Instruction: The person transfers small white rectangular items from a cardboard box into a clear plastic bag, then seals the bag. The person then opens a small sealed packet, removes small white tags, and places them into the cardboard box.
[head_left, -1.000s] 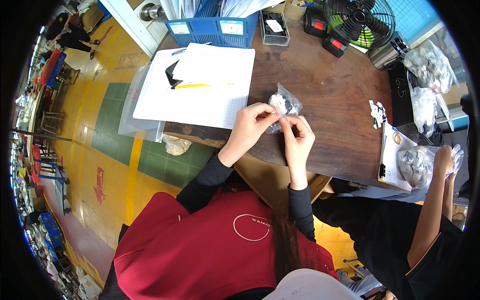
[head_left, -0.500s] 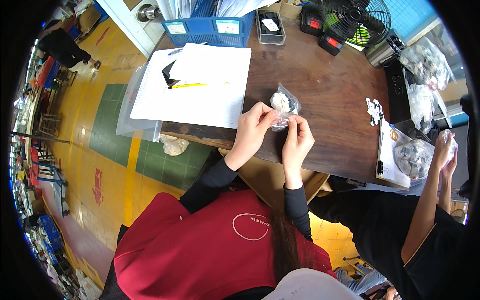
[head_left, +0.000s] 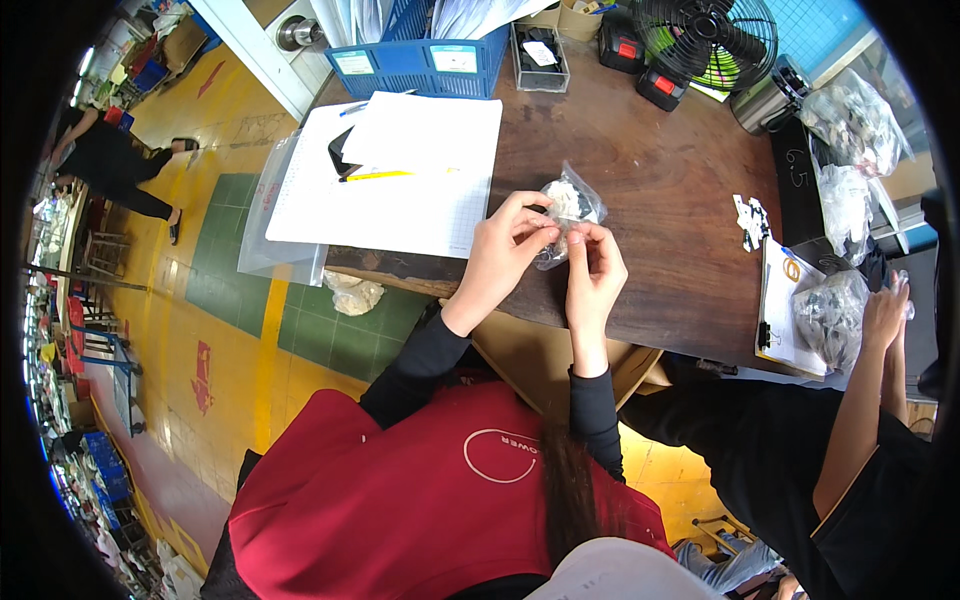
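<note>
Both bare hands meet at a small clear plastic bag (head_left: 573, 196) near the front edge of the dark wooden table (head_left: 650, 170). The left hand (head_left: 502, 252) pinches the bag's near side between thumb and fingertips; the right hand (head_left: 596, 276) pinches it just beside — the two sets of fingertips are close together. White and dark pieces show through the plastic. Whether the bag rests on the wood or hangs slightly above it, I cannot tell.

Left of the bag lie white paper sheets (head_left: 420, 215) with a yellow pencil (head_left: 377, 176) and a dark phone-like object (head_left: 341, 152) on them. To the right, small white pieces (head_left: 751, 222) lie near a clipboard (head_left: 781, 310) — beyond it, a co-worker's hands (head_left: 884, 318) are beside a larger filled plastic bag (head_left: 832, 312).
</note>
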